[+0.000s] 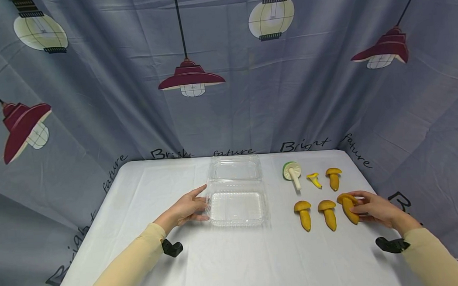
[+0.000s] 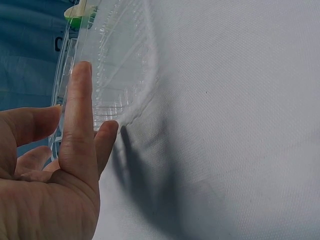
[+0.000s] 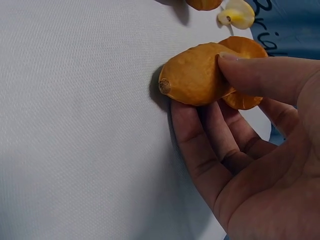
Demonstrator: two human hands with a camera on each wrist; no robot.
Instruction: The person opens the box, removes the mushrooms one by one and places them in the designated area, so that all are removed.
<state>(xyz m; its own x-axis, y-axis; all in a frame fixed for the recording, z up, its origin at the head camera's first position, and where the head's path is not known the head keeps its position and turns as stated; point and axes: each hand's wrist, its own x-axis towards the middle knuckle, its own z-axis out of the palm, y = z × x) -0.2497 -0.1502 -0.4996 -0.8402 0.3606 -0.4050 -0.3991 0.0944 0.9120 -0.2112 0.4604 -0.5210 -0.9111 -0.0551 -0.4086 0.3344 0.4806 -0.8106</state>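
My right hand (image 1: 378, 209) grips an orange-brown toy mushroom (image 1: 350, 208) at the right end of the front row. In the right wrist view the thumb lies across its thick stem (image 3: 192, 75), with the fingers curled beneath. At the middle of the table stands a clear plastic clamshell box (image 1: 238, 224), lid folded back, nothing inside. My left hand (image 1: 187, 209) rests at the box's left side, fingers fairly straight and spread against its wall. In the left wrist view, fingertips (image 2: 82, 75) overlap the box's rim.
Two more orange-brown mushrooms (image 1: 304, 217) (image 1: 329, 216) lie left of the gripped one. Behind them are a green-capped white mushroom (image 1: 294, 176), a small yellow mushroom (image 1: 314, 180) and another orange-brown mushroom (image 1: 334, 180). A grey printed curtain (image 1: 227, 117) surrounds the white table (image 1: 240, 264).
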